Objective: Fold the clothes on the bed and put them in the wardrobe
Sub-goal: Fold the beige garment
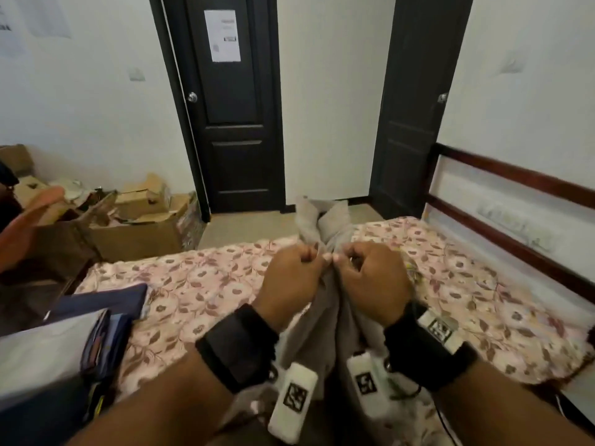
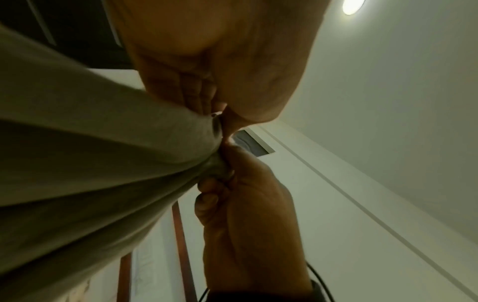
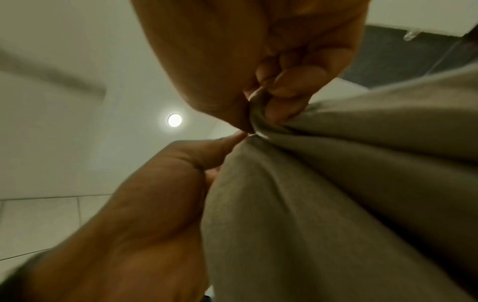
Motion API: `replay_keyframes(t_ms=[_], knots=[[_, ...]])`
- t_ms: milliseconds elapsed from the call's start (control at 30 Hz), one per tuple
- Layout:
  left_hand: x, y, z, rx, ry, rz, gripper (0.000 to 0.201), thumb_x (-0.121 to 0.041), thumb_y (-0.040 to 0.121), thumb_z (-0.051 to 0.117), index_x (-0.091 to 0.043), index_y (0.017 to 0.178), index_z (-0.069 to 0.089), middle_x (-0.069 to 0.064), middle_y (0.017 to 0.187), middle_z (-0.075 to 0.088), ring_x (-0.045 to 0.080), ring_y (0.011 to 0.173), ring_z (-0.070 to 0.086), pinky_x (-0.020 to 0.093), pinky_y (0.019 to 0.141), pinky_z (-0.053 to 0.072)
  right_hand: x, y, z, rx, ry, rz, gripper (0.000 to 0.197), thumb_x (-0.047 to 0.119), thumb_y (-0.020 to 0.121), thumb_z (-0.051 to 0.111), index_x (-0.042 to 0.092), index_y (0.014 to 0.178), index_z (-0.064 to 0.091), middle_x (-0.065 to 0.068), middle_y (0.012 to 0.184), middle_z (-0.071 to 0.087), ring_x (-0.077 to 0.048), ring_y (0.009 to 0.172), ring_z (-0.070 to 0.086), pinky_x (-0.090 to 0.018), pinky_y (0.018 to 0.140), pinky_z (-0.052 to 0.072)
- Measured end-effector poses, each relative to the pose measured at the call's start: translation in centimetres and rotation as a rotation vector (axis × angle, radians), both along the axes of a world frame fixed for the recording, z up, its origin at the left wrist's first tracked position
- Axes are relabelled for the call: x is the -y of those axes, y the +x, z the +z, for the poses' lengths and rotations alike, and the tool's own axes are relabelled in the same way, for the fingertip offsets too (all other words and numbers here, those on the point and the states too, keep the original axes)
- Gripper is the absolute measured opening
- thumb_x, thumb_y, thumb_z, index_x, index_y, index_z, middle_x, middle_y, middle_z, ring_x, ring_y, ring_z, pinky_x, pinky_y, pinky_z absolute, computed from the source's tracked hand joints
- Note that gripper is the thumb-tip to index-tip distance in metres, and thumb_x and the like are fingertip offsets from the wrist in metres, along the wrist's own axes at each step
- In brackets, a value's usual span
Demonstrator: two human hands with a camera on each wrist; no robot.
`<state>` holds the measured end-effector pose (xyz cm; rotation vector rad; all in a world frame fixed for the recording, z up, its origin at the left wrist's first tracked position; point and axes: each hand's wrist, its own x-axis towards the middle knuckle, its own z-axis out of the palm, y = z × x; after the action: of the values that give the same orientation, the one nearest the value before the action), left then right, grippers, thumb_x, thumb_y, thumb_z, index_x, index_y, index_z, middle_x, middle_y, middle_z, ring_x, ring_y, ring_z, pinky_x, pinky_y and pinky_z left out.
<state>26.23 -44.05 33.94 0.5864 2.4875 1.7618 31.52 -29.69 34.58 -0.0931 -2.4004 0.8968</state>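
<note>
Two hands meet above the bed, thumbs nearly touching. The left hand (image 1: 291,278) and the right hand (image 1: 370,278) each pinch a bunched edge of a soft grey cloth garment (image 1: 325,320), fingers curled tight round the fabric. The garment is held up off the mattress: part of it sticks up beyond the knuckles, and the rest hangs down between the wrists toward the person.

The bed is covered with a quilted pink spread printed with brown flowers and leaves (image 1: 206,284). On its left side, near the person, lie folded dark blue clothes (image 1: 106,304) beside a pale grey fabric piece (image 1: 38,352). Along the right runs a dark red-brown wooden bed rail (image 1: 515,178) against a white wall.

Past the foot of the bed the floor is beige. A black panelled door (image 1: 235,123) with a white paper sheet (image 1: 222,35) stuck on it stands ahead, and a second black door (image 1: 415,117) stands to its right. Open brown cardboard boxes (image 1: 138,230) crowd the left corner. From the wrist views, a round ceiling lamp (image 3: 174,120) glows overhead.
</note>
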Motion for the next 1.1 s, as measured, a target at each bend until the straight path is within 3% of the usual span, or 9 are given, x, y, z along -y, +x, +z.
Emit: replay_keyframes(t_ms=[233,333,433,500,567,600,833,967,1100], knots=[[1.2,5.0,-6.5,0.422,0.311,-0.279,0.036,-0.031,0.111,0.044,-0.01,0.105,0.073,0.005,0.093,0.077,0.018,0.088,0.073,0.029,0.078,0.06,-1.3,4.0,-6.3,0.173,0.24,0.189,0.025,0.051,0.079,0.062,0.027,0.084,0.063,0.012,0.074,0.055,-0.01,0.068,0.048,-0.032,0.061,0.038],[3.2,4.1,-8.9,0.295,0.242,-0.408,0.032,-0.019,0.1,0.051,-0.019,0.121,0.075,-0.003,0.112,0.078,0.019,0.11,0.072,0.035,0.096,0.058,-3.2,4.5,-6.1,0.14,0.219,0.197,0.018,0.04,0.084,0.058,0.028,0.09,0.07,0.016,0.076,0.06,-0.005,0.068,0.049,-0.027,0.063,0.036],[5.3,2.2,-12.7,0.17,0.014,-0.085,0.037,-0.005,0.095,0.064,-0.037,0.092,0.083,-0.009,0.099,0.079,0.018,0.103,0.073,0.04,0.095,0.057,-5.0,5.4,-4.7,0.052,0.145,0.203,0.016,0.035,0.086,0.061,0.03,0.094,0.074,0.021,0.077,0.063,0.0,0.072,0.057,-0.011,0.063,0.037],[6.5,1.2,-14.8,0.264,0.035,0.106,0.024,-0.022,0.086,0.084,-0.033,0.106,0.077,-0.008,0.108,0.076,0.021,0.106,0.071,0.046,0.099,0.057,-5.6,5.8,-3.6,0.004,0.136,0.216,0.013,0.03,0.088,0.062,0.028,0.093,0.074,0.023,0.078,0.063,0.001,0.077,0.058,-0.008,0.064,0.038],[6.9,-0.5,-15.7,0.401,0.051,0.062,0.096,-0.061,0.055,0.096,-0.034,0.138,0.055,-0.012,0.134,0.061,0.019,0.124,0.061,0.049,0.108,0.051,-6.3,5.8,-2.6,-0.022,0.14,0.262,0.011,0.025,0.088,0.064,0.025,0.092,0.074,0.019,0.079,0.065,-0.003,0.077,0.06,-0.012,0.065,0.042],[7.0,-1.6,-15.3,0.433,0.067,-0.035,0.112,-0.067,0.051,0.095,-0.035,0.146,0.046,-0.014,0.143,0.056,0.019,0.132,0.055,0.049,0.111,0.049,-6.7,5.5,-2.2,-0.027,0.143,0.3,0.011,0.023,0.088,0.065,0.024,0.093,0.074,0.017,0.08,0.066,-0.004,0.076,0.06,-0.015,0.064,0.044],[3.9,-5.7,-4.2,0.315,0.333,-0.535,0.09,-0.048,0.062,0.095,-0.006,0.133,0.057,0.009,0.126,0.069,0.032,0.121,0.064,0.046,0.096,0.057,-11.2,4.0,3.0,0.005,0.087,0.338,0.015,0.021,0.099,0.065,0.034,0.104,0.072,0.012,0.095,0.072,-0.013,0.09,0.067,-0.034,0.08,0.055],[1.4,-6.2,3.2,0.156,0.367,-0.422,0.072,-0.05,0.067,0.091,-0.018,0.125,0.064,-0.003,0.113,0.077,0.018,0.111,0.071,0.03,0.091,0.057,-13.7,4.3,7.3,-0.062,0.104,0.33,0.008,0.023,0.097,0.066,0.025,0.099,0.073,0.005,0.091,0.072,-0.02,0.084,0.067,-0.044,0.077,0.054],[-0.4,-6.3,10.1,-0.205,0.294,-0.309,0.016,-0.011,0.096,0.071,-0.022,0.107,0.071,-0.014,0.098,0.078,0.004,0.099,0.072,0.019,0.085,0.054,-14.8,4.3,9.3,-0.064,0.087,0.331,0.012,0.028,0.095,0.064,0.019,0.101,0.07,0.003,0.093,0.072,-0.02,0.085,0.067,-0.036,0.077,0.053]])
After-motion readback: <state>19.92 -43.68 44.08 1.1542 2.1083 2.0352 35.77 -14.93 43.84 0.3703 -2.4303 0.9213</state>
